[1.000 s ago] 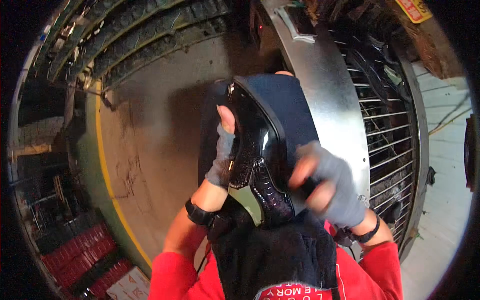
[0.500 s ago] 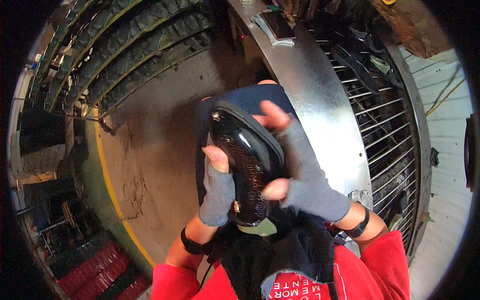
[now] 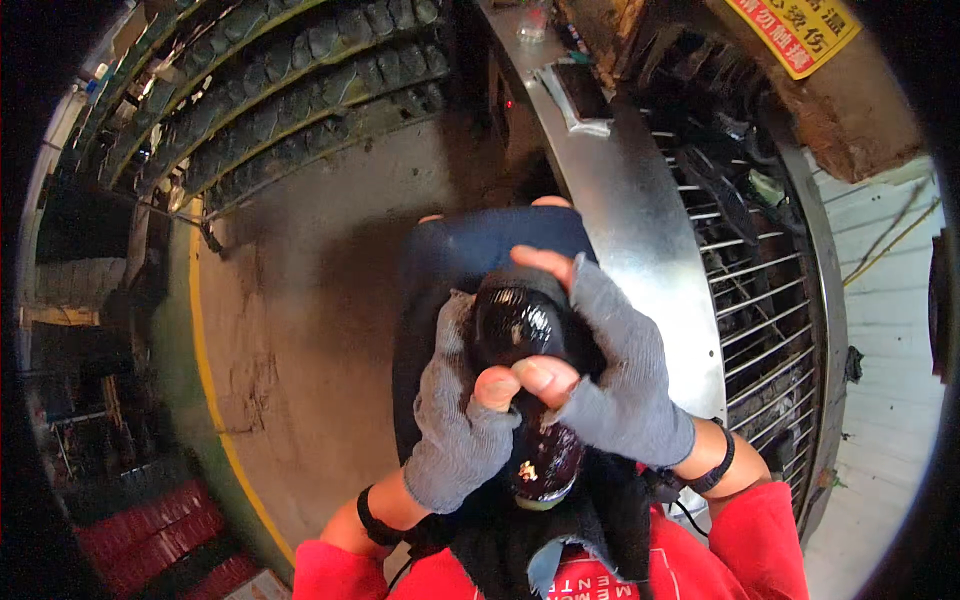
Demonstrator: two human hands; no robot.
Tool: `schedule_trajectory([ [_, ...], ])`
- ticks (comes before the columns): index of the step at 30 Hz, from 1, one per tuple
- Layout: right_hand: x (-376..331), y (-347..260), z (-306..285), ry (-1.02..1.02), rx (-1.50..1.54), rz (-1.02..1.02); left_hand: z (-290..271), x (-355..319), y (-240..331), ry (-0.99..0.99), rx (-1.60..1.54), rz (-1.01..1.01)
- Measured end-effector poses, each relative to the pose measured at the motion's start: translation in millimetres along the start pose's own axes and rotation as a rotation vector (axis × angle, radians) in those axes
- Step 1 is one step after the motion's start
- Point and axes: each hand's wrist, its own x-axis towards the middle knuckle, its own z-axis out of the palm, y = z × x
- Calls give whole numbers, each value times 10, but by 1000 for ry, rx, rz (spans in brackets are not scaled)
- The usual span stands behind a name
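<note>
— Where is the glossy black shoe (image 3: 515, 320)?

— Off the worktop (image 3: 650, 240), beyond its left edge, held above the dark blue cloth (image 3: 480, 238) over the person's lap. Its rounded end points away from the body, and the other end sits close to the black cloth (image 3: 612, 520) at the waist.

— What about the left hand (image 3: 462, 405)?

— It grasps the shoe from the left side. The thumb bends over the top; the other fingers are mostly hidden.

— And the right hand (image 3: 615, 365)?

— Grasping the shoe too, from the side nearer the worktop. Its thumb lies over the shoe, just beside the left thumb, and one finger stretches out by the rounded end. Whether that fingertip touches, I can't tell.

— Bare hands?

— Both wear grey fingerless gloves (image 3: 630, 335).

— Anything on the worktop?

— Towards its far edge, a dark flat object (image 3: 582, 92) lies on a white cloth (image 3: 588, 128), with a clear container (image 3: 532, 22) farther off. Along the worktop's right edge runs a barred metal rack (image 3: 828, 300) bearing dark items.
</note>
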Motion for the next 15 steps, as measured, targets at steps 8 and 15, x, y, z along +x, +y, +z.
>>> schedule_trajectory([
  [8,-361,661,48,-99,1113,568,28,716,548,-193,-66,160],
  [15,-484,966,1,-73,1377,712,193,1295,333,-542,53,176],
])
